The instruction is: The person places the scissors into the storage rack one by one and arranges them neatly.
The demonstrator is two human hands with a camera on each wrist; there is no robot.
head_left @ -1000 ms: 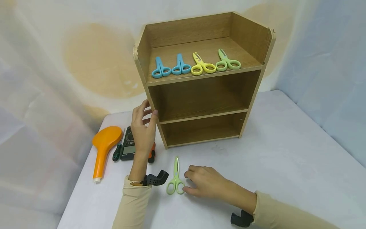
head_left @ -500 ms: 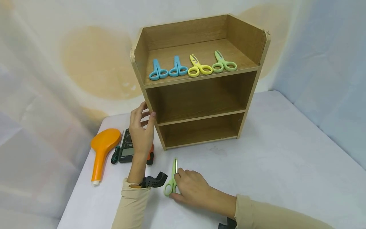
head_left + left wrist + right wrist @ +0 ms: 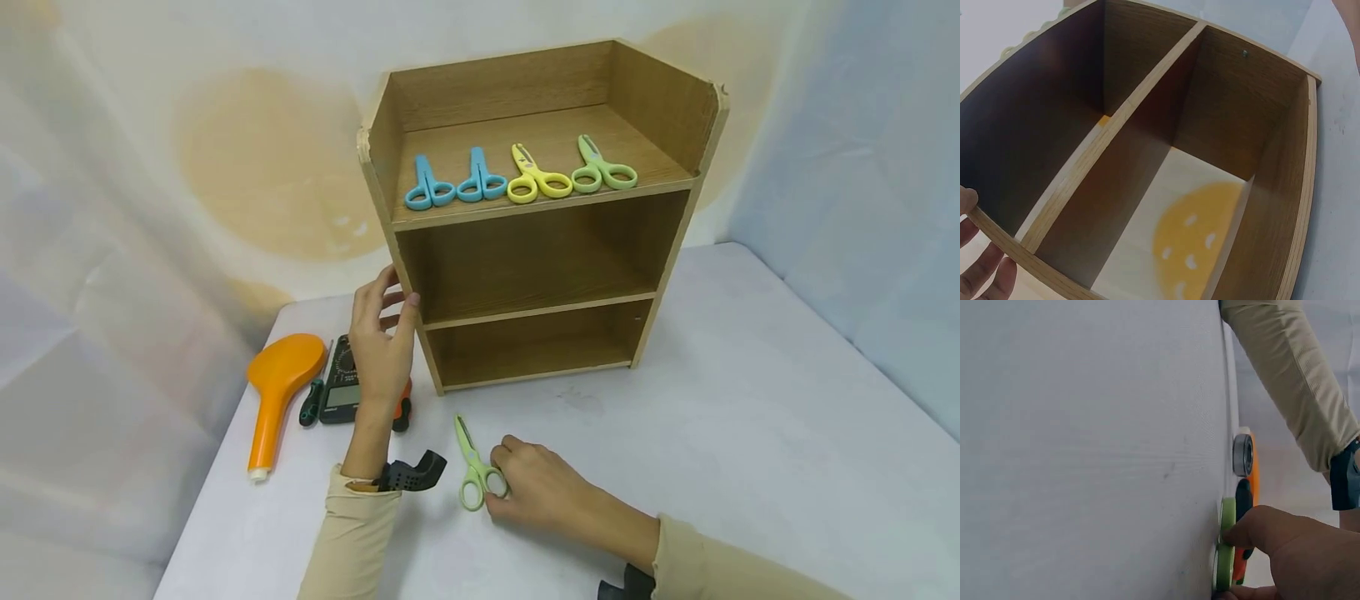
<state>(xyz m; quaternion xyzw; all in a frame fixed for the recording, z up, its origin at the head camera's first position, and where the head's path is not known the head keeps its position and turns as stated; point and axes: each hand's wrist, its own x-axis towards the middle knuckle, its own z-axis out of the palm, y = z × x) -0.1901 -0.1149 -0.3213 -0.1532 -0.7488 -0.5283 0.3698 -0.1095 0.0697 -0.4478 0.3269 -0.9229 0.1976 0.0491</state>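
Note:
In the head view, a wooden shelf unit [image 3: 540,267] stands on the table. My left hand [image 3: 382,354] holds its left side edge, thumb in front and fingers behind. The left wrist view shows the fingertips [image 3: 999,278] along that edge. A pair of green scissors [image 3: 471,458] lies in front of the shelf, tip angled to the far left. My right hand [image 3: 543,492] pinches its right handle loop. In the right wrist view the thumb [image 3: 1260,528] touches the green handle. On the top shelf lie two blue scissors [image 3: 426,187], yellow scissors [image 3: 528,179] and another green pair [image 3: 596,171].
Left of the shelf lie an orange paddle-shaped object [image 3: 277,392], a dark green screwdriver [image 3: 311,406] and a black multimeter [image 3: 341,396]. An orange-and-black object [image 3: 403,408] is partly hidden by my left wrist. White cloth walls [image 3: 112,250] bound the table.
My right hand has come onto the green scissors' right loop and then drawn it right, so the scissors now tilt, tip to the left. The left hand has stayed on the shelf.

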